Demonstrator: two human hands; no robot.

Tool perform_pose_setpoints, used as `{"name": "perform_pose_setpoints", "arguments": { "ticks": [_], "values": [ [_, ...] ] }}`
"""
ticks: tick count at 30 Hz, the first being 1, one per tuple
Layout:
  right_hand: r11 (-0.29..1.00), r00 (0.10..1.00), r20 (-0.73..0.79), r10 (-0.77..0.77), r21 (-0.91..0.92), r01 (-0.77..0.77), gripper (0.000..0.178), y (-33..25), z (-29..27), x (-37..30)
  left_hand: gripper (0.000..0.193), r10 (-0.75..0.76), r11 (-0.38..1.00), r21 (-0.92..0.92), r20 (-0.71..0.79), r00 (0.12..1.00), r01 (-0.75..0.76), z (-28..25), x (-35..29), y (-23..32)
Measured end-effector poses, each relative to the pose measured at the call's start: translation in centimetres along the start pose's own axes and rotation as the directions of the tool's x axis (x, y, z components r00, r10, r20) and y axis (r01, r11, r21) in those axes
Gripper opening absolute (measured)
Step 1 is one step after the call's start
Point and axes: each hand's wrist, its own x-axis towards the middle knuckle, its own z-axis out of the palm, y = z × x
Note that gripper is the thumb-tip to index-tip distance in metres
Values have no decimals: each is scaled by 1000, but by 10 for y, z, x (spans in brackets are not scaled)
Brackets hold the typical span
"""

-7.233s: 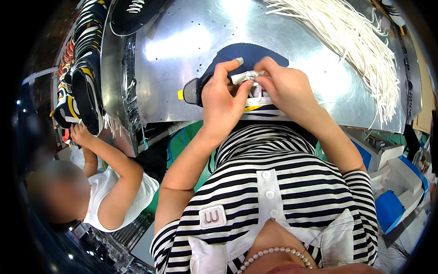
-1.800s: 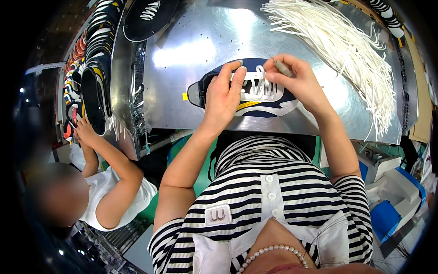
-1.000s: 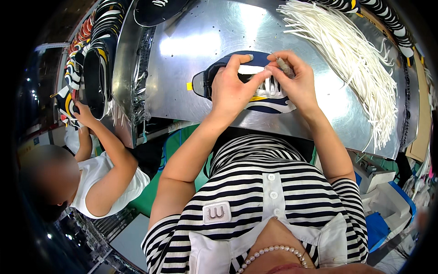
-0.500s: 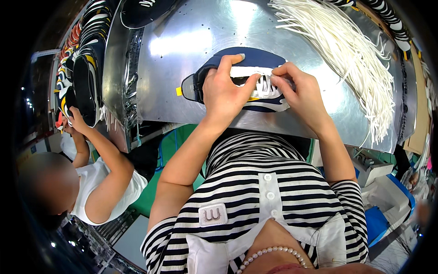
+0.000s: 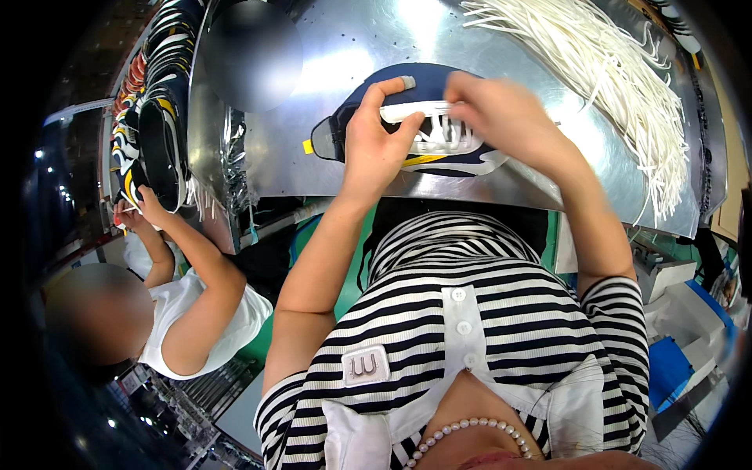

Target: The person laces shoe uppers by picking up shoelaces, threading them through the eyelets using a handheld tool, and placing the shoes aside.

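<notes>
A navy shoe upper [image 5: 435,78] with a white lacing panel, yellow trim and a yellow tab at its heel lies on its side before me. White shoelace [image 5: 443,139] crosses the lacing panel in several rows. My left hand [image 5: 374,141] grips the upper at its opening, with the thumb on the panel and a finger over the navy far side. Over the toe end of the lacing hovers my right hand [image 5: 501,117], smeared by motion. Its fingers are curled together, and what they hold, if anything, is hidden.
The shoe lies on a shiny metal table [image 5: 329,184]. A large bundle of white laces [image 5: 603,102] spreads over its right side. At left, a long row of shoes [image 5: 163,149] stands beside a co-worker [image 5: 211,313], whose hands touch it. White boxes [image 5: 666,301] stand low at right.
My right hand has moved from the lacing toward the far side of the shoe. My left hand keeps its grip. The whole view has shifted slightly.
</notes>
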Motion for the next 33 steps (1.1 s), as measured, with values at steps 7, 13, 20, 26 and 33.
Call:
{"name": "perform_pose_setpoints", "arguments": {
  "ticks": [7, 13, 20, 26, 33],
  "values": [
    [911, 901, -428, 76, 396, 111, 22, 42, 36, -8, 59, 121, 983, 148, -82, 989, -108, 15, 4, 12],
    [922, 845, -487, 220, 386, -18, 20, 36, 48, -3, 63, -76, 994, -72, 32, 997, 78, 10, 9, 12],
    [815, 683, -730, -30, 378, 439, 17, 41, 41, -15, 57, -345, 828, -372, 252, 904, 420, -8, 17, 23],
    [859, 681, -578, -449, -70, 507, 27, 31, 54, -7, 59, -337, 841, -335, 288, 896, 424, -5, 19, 28],
    [902, 749, -597, -287, 96, 422, 18, 31, 60, -5, 48, -380, 808, -356, 296, 876, 471, -7, 17, 30]
  ]
}}
